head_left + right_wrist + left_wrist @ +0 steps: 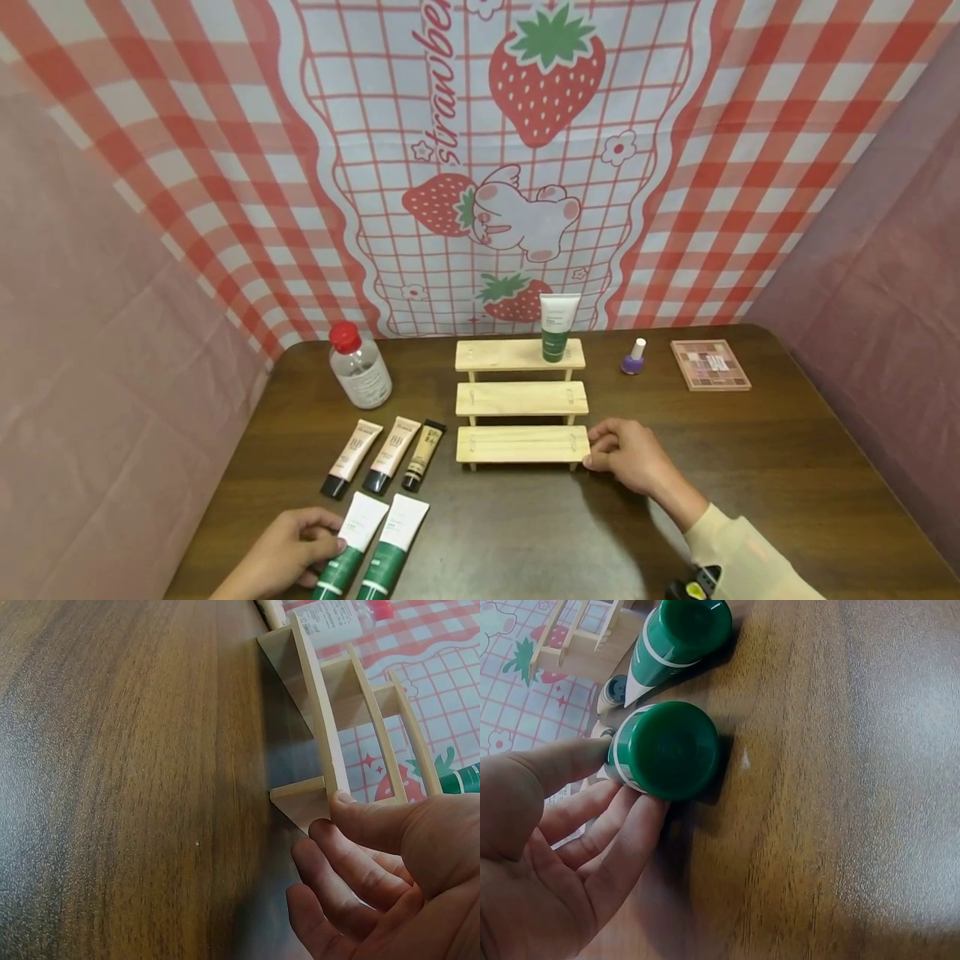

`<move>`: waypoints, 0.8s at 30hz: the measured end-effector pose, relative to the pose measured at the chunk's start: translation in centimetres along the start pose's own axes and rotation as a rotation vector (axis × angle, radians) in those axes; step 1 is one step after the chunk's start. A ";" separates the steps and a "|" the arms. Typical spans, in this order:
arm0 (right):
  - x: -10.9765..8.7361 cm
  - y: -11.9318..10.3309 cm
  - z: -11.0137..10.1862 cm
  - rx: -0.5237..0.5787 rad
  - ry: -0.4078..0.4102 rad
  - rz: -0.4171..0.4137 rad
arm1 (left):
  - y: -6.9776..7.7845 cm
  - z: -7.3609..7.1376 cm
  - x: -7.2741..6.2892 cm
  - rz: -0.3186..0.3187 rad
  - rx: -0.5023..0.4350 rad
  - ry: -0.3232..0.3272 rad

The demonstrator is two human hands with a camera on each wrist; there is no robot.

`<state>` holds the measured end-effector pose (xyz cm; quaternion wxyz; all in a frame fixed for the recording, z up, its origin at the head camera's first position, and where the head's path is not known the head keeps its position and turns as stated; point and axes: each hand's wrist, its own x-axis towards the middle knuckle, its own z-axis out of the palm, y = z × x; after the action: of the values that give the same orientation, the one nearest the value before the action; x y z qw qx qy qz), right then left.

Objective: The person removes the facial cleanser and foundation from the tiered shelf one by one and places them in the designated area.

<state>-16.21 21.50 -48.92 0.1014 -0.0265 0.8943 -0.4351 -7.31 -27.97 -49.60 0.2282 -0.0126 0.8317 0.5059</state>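
Observation:
My left hand (288,550) grips a white and green squeeze tube (352,533) at the table's front left, thumb on one side and fingers on the other. Its round green cap (673,750) faces the left wrist camera. Just right of it lies a matching tube (392,546). My right hand (628,454) holds the right end of the lowest step of a three-tier wooden stand (521,446); in the right wrist view the thumb (367,817) lies at the board's edge, with the fingers curled below. A third white and green tube (557,329) stands cap down on the top step.
Behind the left hand lie two BB cream tubes (352,458) and a smaller gold and black tube (423,454). A clear bottle with a red cap (360,367) stands at back left. Right of the stand are purple nail polish (633,358) and a palette (710,365).

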 end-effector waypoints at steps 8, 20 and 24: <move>0.2 0.3 0.1 0.005 0.007 0.016 | 0.3 0.2 -0.1 -0.021 0.046 0.060; -0.1 0.0 0.0 0.005 0.001 0.000 | 1.1 0.1 -0.1 0.066 0.203 0.151; -0.1 0.0 0.0 0.000 0.007 -0.005 | 3.2 0.3 1.0 0.176 0.290 0.251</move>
<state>-16.13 21.55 -48.94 0.0973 -0.0272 0.8945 -0.4354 -8.94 -25.89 -47.41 0.0773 0.0302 0.9156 0.3934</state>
